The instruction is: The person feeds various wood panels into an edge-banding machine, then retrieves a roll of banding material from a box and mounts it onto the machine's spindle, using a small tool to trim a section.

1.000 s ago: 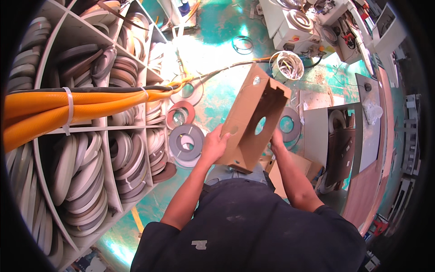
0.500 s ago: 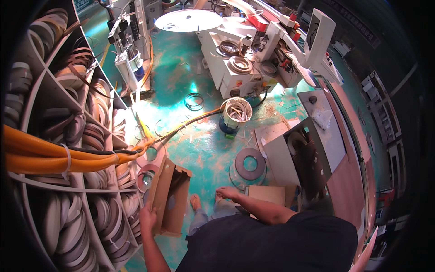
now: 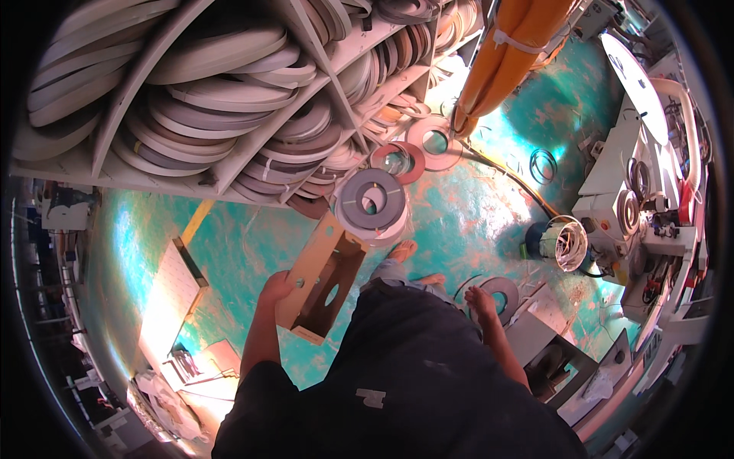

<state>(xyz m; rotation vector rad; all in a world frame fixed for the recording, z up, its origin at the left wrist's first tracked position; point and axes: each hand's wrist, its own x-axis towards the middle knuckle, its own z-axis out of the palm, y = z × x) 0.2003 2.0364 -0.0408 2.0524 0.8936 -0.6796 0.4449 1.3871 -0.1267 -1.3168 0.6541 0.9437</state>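
Observation:
An open, long cardboard box (image 3: 309,277) with round holes in its walls hangs tilted in front of me, its hollow side turned toward the right. My left hand (image 3: 277,288) is closed on the box's left edge, with some fingers hidden by the wall. Well to the right, my right hand (image 3: 479,300) hangs low with loosely bent fingers and nothing visible in it. Behind that hand, a grey ring-shaped coil (image 3: 506,295) lies on the floor. Just past the box's far end is a dark grey roll of edge banding (image 3: 371,200) on a paler disc.
A compartment rack (image 3: 229,172) full of banding rolls fills the upper left. Orange ducting (image 3: 497,69) hangs at the top. A bin of strip scraps (image 3: 563,245) stands right, by a machine (image 3: 604,206). A pale board (image 3: 170,298) is at the left.
My view has swung left, so the rack now spreads across the upper left and the machine sits at the far right. The box stays in my left hand; my right hand hangs by my side.

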